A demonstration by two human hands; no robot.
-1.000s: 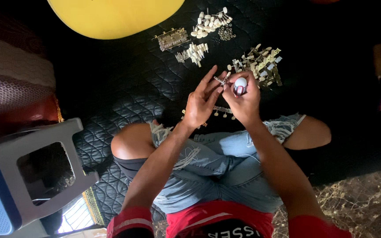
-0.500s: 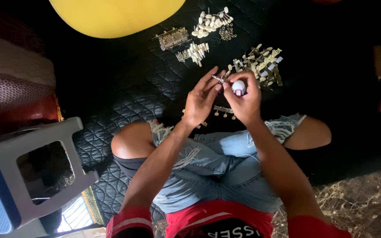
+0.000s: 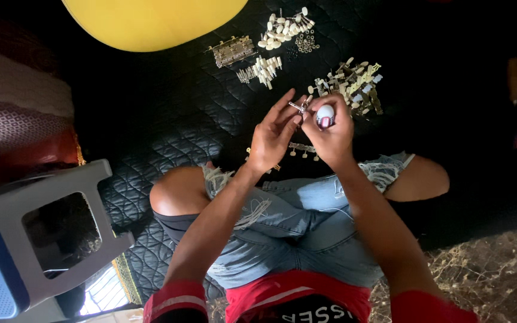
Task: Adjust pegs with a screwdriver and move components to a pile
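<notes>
A person sits cross-legged on a black quilted mat (image 3: 169, 125), in torn jeans, and looks down at both hands.

The right hand (image 3: 330, 131) is curled tight around a tool (image 3: 325, 113) with a round white end and a bit of pink on it. The grip is closed all the way on the tool.

The left hand (image 3: 273, 131) is just beside the right one, and they touch. Its thumb and first finger pinch a small metal part (image 3: 297, 107). The other fingers are spread out and point up. The tool and the part sit close together, above the person's knees.

A strip of pegs (image 3: 300, 149) lies on the mat just under the hands.

Past the hands lie small heaps: a pile of mixed metal parts (image 3: 354, 87), white knobs (image 3: 285, 27), small rings (image 3: 307, 42), a bunch of pins (image 3: 261, 69) and a brass strip (image 3: 233, 51). A big yellow shape (image 3: 151, 21) sits at the top. A grey stool (image 3: 43, 233) stands to the left.
</notes>
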